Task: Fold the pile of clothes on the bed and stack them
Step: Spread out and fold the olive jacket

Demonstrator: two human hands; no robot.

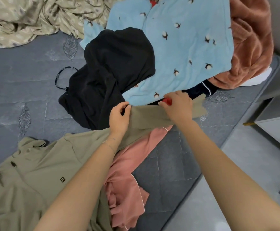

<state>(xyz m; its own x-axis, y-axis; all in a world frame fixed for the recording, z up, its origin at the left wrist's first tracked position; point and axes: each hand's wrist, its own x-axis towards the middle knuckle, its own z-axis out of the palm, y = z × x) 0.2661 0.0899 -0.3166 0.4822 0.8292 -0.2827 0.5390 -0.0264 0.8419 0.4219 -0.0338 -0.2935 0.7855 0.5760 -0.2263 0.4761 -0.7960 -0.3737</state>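
Bedding (27,19), beige and patterned, lay crumpled at the far left of the grey quilted mattress (27,90). Khaki shirt (44,172), small chest logo: body spread at the near left, partly under the left forearm. Black garment (111,72), heaped just beyond it. Left hand (119,117): thumb and fingers pinched the upper edge of the shirt's sleeve (145,117) at its shoulder end. Pink garment (127,172), bunched beneath the sleeve, between the two forearms. Blue fleece (185,39), flower-printed, lay flat atop the far pile. Right hand (177,105): fingers curled round the sleeve toward the cuff, a red scrap (167,101) at the fingertips. Whether that scrap was held could not be told. Rust fleece (252,47), far right, under the blue one.

Governing relation: the sleeve was stretched between the hands, long axis left to right, rising slightly to the cuff past the right hand. The shirt body lay down-left of both hands, nearer the left arm. Judged next: the sleeve would need carrying back across onto that body, with the right hand having the longer way to go.
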